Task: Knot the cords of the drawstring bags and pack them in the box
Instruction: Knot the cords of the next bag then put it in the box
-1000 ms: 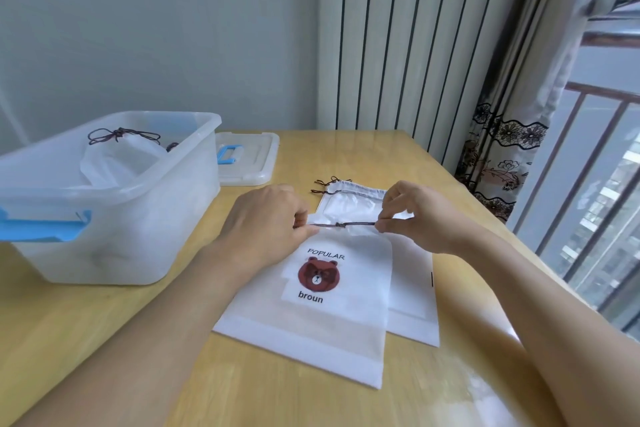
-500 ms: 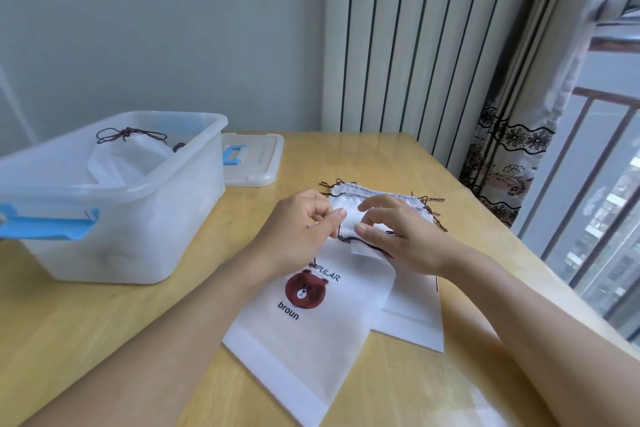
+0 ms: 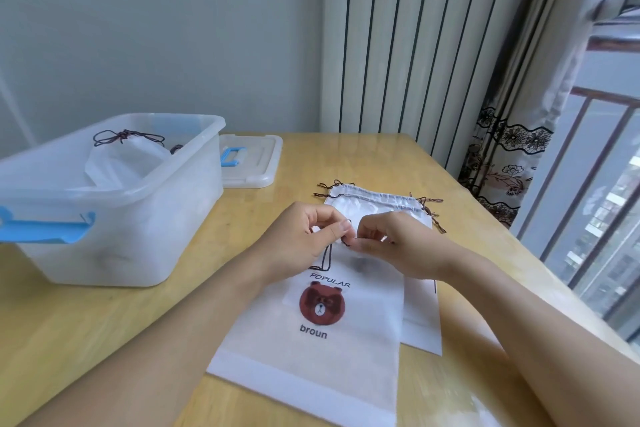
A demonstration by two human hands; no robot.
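Both hands meet over the top edge of the nearest drawstring bag, a white one printed with a brown bear that lies flat on the wooden table. The left hand has its fingers curled, thumb and forefinger pinching the dark cord; a loop of that cord hangs down below this hand onto the bag. The right hand is also curled, its fingertips pinching the same cord just beside the left thumb. The two hands are almost touching.

Under the bear bag, and sticking out on its right and far sides, lies a second white bag with loose cord ends at its far corners. To the left stands a clear plastic box with a blue latch; a knotted bag sits inside, its tied cord showing above the rim. The box lid lies flat just behind the box. A patterned curtain hangs at the far right, beside a window railing.
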